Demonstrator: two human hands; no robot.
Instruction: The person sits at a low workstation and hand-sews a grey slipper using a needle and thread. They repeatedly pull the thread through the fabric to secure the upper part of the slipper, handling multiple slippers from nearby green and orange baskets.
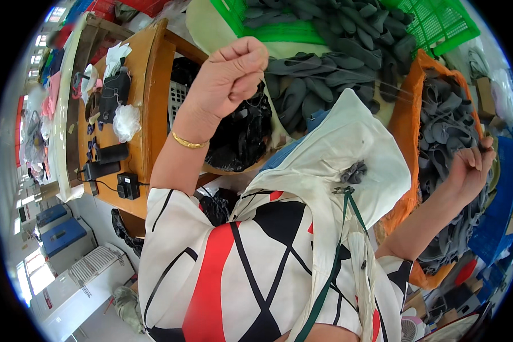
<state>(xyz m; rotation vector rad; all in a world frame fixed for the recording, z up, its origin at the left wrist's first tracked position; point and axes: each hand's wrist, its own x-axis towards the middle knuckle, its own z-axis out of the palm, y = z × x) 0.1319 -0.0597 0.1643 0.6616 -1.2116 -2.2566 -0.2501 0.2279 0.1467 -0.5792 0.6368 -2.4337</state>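
My left hand (pixel 233 77) is raised above the work table, fingertips pinched and the other fingers curled in. Out to the far right, my right hand (pixel 469 171) is also closed in a pinch, over an orange sack (pixel 410 108) full of dark grey soft pieces (pixel 442 131). Faint thin strands of thread (pixel 390 86) stretch between the hands; their ends at the fingertips are too fine to make out. Beyond my hands, a heap of dark grey, curved, sock-like pieces (pixel 308 97) lies on the pale round table (pixel 202 23). A cream apron (pixel 359 137) spreads out in front of me.
Green plastic baskets (pixel 447 28) stand at the back, one holding more grey pieces. A black plastic bag (pixel 239 142) sits below my left forearm. On the left is a wooden table (pixel 145 97) with chargers, cloth and a clear bag. Blue sheeting (pixel 499 199) is at the right.
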